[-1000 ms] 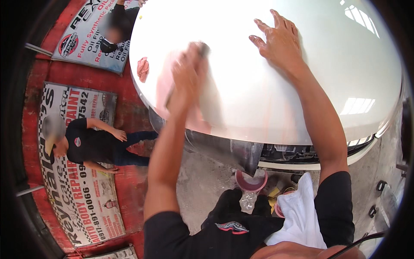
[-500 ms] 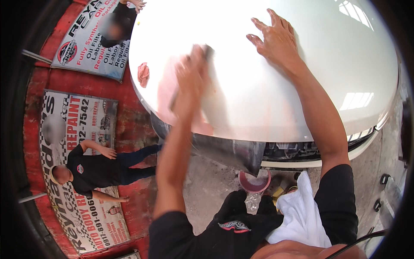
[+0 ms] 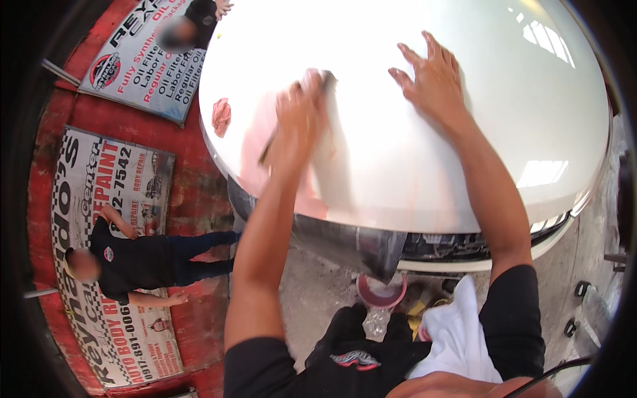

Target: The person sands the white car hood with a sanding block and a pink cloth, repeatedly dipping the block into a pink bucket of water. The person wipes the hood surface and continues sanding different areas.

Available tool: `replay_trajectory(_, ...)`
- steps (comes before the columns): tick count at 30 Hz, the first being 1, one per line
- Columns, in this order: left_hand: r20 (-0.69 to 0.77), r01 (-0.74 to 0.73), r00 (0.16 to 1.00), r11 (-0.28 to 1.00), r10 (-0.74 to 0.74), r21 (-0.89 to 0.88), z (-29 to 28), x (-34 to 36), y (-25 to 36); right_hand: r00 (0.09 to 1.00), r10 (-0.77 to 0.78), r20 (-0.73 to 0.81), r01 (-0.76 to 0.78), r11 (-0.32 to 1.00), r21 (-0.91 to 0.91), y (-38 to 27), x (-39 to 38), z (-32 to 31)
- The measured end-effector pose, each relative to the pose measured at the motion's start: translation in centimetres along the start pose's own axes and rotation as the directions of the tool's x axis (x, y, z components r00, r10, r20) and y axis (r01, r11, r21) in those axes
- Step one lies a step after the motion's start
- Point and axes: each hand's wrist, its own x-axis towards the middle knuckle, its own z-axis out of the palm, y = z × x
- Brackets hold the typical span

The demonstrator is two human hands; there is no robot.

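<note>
My left hand, blurred by motion, is wrapped round a long dark sanding block. The block lies flat on the white car hood, with both its ends showing past my hand. Pinkish wet smears surround it on the paint. Further right, my right hand rests on the same panel, fingers spread and wet, holding nothing. A crumpled pink cloth lies by the hood's left edge.
Dark sheeting hangs below the hood's front edge. A reddish bucket stands on the concrete floor near my feet. One person stands at the left by a banner on a red wall; another is at the far left.
My left hand still works the block over nearly the same patch, its angle slightly changed. The whole view has shifted a little. The person at the left has moved an arm.
</note>
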Motion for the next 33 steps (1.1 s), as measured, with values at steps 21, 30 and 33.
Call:
replay_trajectory(21, 0.176, 0.266, 0.954, 0.957, -0.245, -0.112, -3.1, 3.2, -1.3, 0.997, -0.054, -0.058, 0.055, 0.998, 0.011, 0.0, -0.2, -0.1)
replay_trajectory(30, 0.195, 0.146, 0.972, 0.986, -0.128, -0.079, -1.8, -0.6, 0.0, 0.998, -0.056, 0.016, 0.057, 0.996, -0.068, 0.9, 0.2, -0.2)
replay_trajectory(33, 0.108, 0.145, 0.984, 0.989, -0.143, -0.011, -2.1, 4.8, -2.7, 0.993, -0.086, 0.082, 0.092, 0.994, -0.066, -0.8, 0.3, -0.2)
